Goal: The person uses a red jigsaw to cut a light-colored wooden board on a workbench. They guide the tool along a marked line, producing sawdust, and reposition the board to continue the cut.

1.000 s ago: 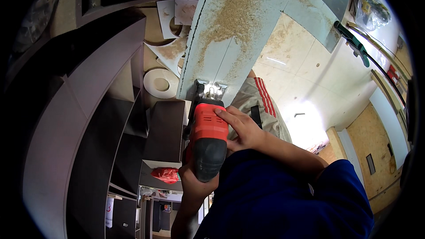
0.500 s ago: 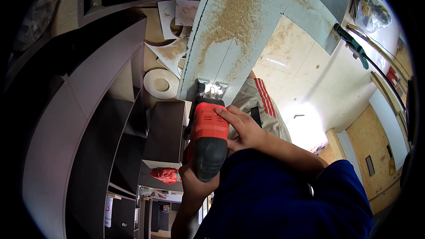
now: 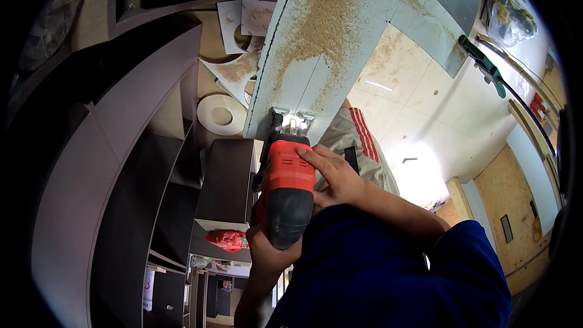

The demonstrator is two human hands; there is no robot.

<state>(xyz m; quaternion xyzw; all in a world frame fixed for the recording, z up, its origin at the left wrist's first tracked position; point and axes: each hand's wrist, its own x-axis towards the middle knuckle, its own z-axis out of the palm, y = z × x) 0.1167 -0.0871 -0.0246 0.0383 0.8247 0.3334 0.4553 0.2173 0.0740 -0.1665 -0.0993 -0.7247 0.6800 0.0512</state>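
The red-and-black power tool (image 3: pixel 293 170) is at the near end of the pale board (image 3: pixel 296 79), its lit metal front on that board over a thin drawn line, with sawdust (image 3: pixel 328 21) spread farther along and a dark, rough line near the board's left edge. The left hand (image 3: pixel 276 252) is wrapped around the rear underside of the tool, its fingers partly hidden, and the right hand (image 3: pixel 340 177) clasps the red housing from the right side. A pale ring-shaped piece (image 3: pixel 206 108) lies left of the board, and a red plastic bag (image 3: pixel 226 240) lies left of the left hand.
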